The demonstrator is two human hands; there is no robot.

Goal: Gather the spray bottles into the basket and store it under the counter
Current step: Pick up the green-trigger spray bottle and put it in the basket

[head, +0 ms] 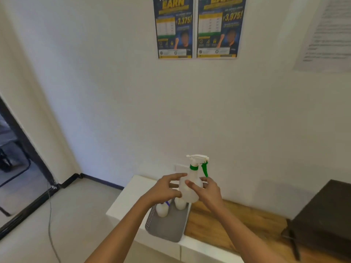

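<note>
Three spray bottles in view: two small white ones, left (162, 210) and right (180, 203), standing at the far end of the grey basket (167, 227), their tops hidden behind the hands; one larger, the green-trigger bottle (191, 184), upright in the air just above them. Left hand (167, 188) and right hand (209, 192) both closed on its body, one each side. Basket sits on the white surface (123, 204), near its front edge, beside a wooden section (228, 221) to the right. Progress, as judged: gathering well advanced, two bottles in, the third about to be lowered into the free near part. No further bottles visible. Outstanding: seating this bottle, then carrying the basket under the counter; the storage space itself is not shown.
</note>
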